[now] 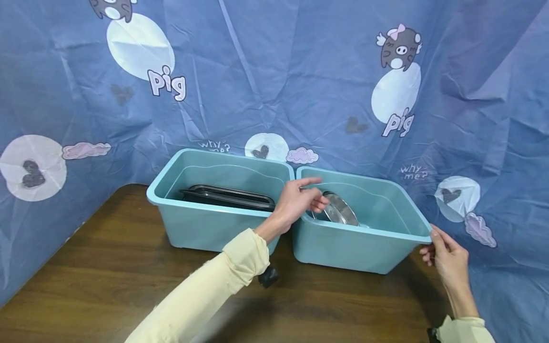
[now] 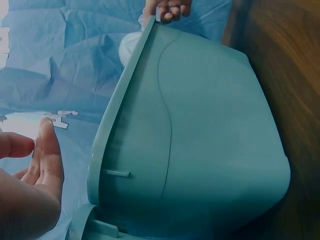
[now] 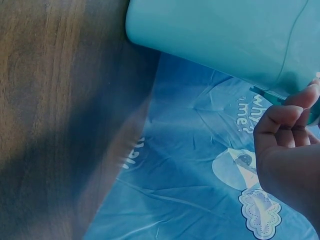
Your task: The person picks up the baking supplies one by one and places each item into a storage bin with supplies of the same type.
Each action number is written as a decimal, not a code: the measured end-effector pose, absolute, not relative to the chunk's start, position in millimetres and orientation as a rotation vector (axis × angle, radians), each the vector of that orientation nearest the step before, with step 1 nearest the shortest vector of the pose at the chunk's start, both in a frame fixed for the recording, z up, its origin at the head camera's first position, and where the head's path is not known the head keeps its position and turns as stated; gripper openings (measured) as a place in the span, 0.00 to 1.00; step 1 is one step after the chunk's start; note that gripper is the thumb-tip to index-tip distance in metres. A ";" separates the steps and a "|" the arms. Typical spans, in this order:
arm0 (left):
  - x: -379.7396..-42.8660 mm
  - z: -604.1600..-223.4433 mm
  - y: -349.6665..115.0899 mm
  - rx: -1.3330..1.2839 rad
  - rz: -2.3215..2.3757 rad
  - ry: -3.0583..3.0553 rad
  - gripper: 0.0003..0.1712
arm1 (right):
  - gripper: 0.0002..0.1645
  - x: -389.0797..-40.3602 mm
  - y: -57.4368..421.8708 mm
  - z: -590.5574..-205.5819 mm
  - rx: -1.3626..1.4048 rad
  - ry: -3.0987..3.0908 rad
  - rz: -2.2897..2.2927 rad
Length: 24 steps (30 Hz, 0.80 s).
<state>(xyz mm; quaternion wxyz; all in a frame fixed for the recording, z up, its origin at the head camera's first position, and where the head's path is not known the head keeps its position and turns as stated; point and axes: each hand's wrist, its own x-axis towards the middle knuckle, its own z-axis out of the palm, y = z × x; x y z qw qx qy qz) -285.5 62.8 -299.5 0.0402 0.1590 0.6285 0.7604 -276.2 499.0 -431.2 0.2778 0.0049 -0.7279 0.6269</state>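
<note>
Two teal plastic bins stand side by side on the wooden table. My right hand point(image 1: 452, 262) pinches the rim at the front right corner of the right bin point(image 1: 343, 247), thumb on top and fingers below. The left hand point(image 1: 296, 200) hovers over the neighbouring rims of both bins, fingers loosely bent and holding nothing, also visible at the edge of the left wrist view. Inside the right bin, a round shiny metal piece point(image 1: 343, 209) leans near the left end, partly hidden by that hand. Black rectangular trays point(image 1: 231, 195) lie in the left bin point(image 1: 206, 226).
A brown wooden table point(image 1: 94, 267) carries both bins. Blue printed cloth point(image 1: 274, 85) hangs close behind them and down the right side. A small black object point(image 1: 268, 277) shows beside the left sleeve point(image 1: 206, 290).
</note>
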 end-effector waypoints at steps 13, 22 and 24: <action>-260.3 -314.2 32.7 0.643 2.300 1.865 0.27 | 0.15 -254.0 460.2 -404.4 0.027 -1.900 1.716; -245.4 -331.7 3.8 0.705 2.274 1.873 0.25 | 0.14 -228.1 415.0 -369.9 -0.267 -1.904 1.754; -243.6 -335.2 -1.5 0.706 2.275 1.886 0.25 | 0.12 -230.2 418.1 -374.5 -0.281 -1.897 1.759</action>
